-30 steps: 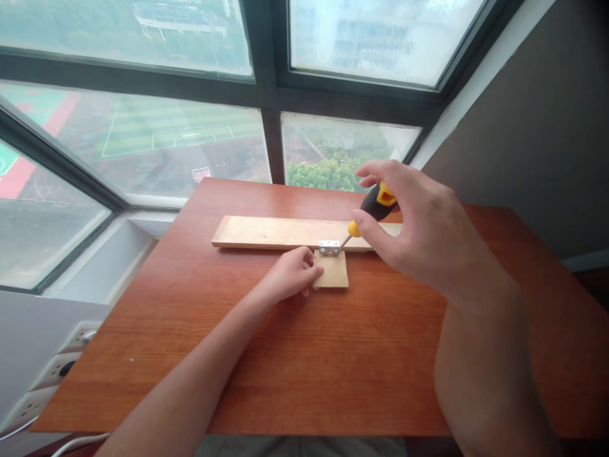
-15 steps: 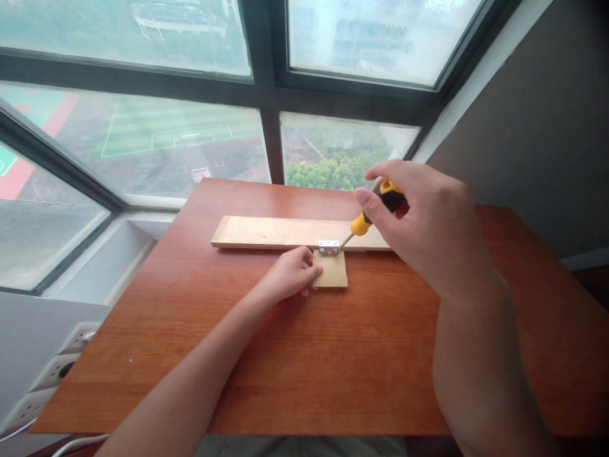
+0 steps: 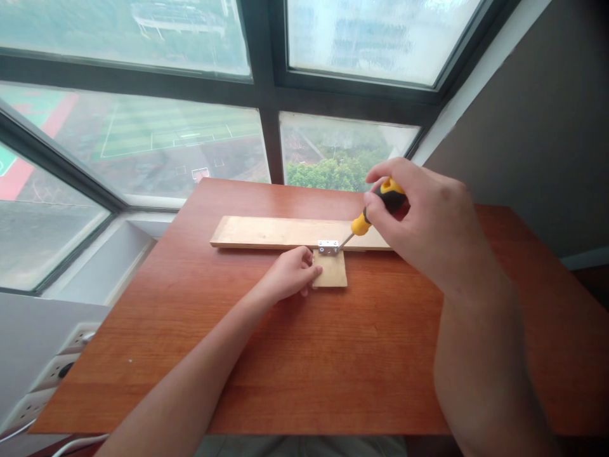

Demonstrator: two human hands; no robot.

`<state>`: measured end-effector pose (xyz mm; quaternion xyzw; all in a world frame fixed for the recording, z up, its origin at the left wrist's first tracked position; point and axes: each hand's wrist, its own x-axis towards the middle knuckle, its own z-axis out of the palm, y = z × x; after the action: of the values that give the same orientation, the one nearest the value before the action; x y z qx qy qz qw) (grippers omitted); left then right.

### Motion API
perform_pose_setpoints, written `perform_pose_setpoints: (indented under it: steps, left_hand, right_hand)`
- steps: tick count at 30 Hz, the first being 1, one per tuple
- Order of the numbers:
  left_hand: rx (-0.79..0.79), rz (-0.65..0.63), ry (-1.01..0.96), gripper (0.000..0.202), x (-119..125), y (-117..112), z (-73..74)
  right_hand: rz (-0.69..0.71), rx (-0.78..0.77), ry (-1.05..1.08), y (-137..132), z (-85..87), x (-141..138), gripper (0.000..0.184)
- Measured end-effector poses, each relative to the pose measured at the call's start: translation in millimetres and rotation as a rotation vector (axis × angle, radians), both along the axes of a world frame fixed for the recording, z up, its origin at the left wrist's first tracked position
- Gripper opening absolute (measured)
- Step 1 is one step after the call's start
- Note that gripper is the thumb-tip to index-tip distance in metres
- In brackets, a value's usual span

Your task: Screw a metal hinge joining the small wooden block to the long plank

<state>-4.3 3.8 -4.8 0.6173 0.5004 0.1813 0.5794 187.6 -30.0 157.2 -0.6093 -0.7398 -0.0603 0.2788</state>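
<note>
My right hand (image 3: 421,216) is closed around the black and yellow handle of a screwdriver (image 3: 360,225). The shaft slants down to the left, its tip at the right side of a silver metal hinge (image 3: 328,247). One half of that hinge lies on a long pale wooden board (image 3: 271,232), the other on a small square wooden piece (image 3: 332,271). My left hand (image 3: 297,271) grips the small piece by its left edge, thumb on top and fingers curled at the side. The board's right end is hidden behind my right hand.
The boards lie on a reddish-brown wooden table (image 3: 304,362). Dark-framed windows (image 3: 271,101) rise behind it, and a grey wall (image 3: 533,127) stands to the right. Power sockets (image 3: 52,371) and a white cable (image 3: 78,444) are by the table's left edge.
My right hand has turned slightly on the screwdriver handle, its thumb shifting a little right. My left hand, the hinge and both wooden pieces look unmoved.
</note>
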Motion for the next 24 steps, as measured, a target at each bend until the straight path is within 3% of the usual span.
perform_pose_setpoints:
  steps: [4, 11, 14, 19, 24]
  left_hand:
    - [0.008, -0.009, 0.008, 0.020, -0.6, 0.1, 0.3]
    - [0.012, -0.004, -0.005, 0.023, -1.0, 0.3, -0.2]
    - [0.009, -0.009, -0.002, 0.021, -0.9, 0.0, -0.2]
    - [0.012, -0.008, 0.001, 0.020, -0.1, -0.6, 1.1]
    - [-0.010, -0.014, -0.007, 0.022, 0.0, -0.9, 2.7]
  right_hand:
    - [0.114, -0.088, 0.006, -4.1, 3.3, 2.6, 0.040]
    - [-0.042, 0.010, -0.025, 1.1, 0.2, 1.9, 0.019]
    - [-0.001, -0.007, -0.013, 0.9, 0.1, 1.4, 0.014]
    - [0.087, -0.037, 0.036, -2.7, 2.1, -0.6, 0.030]
    - [0.000, -0.006, 0.006, 0.6, -0.7, -0.8, 0.027]
